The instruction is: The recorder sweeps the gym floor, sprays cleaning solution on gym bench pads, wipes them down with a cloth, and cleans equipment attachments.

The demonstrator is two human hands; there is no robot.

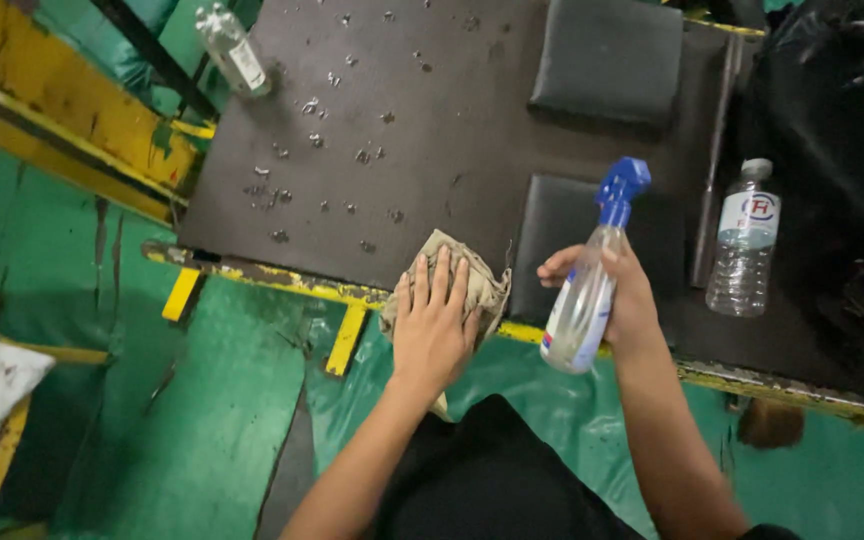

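On the dark flat surface (432, 130), the left hand (432, 325) lies on a crumpled beige cloth (480, 283) at the near edge — right of it, the right hand (624, 300) grips a clear blue-nozzled spray bottle (584, 300). Farther right stands a clear plastic water bottle (744, 240); another clear bottle (234, 50) lies far left.

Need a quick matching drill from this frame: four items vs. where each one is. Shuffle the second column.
Items:
1. rag
2. spray bottle
3. water bottle
4. droplets

Places:
A. standing upright at the right of the table
B. gripped in the right hand
C. scattered over the dark tabletop, upper left
D. under the flat left hand, at the table's near edge

Pairs: 1-D, 2-B, 3-A, 4-C
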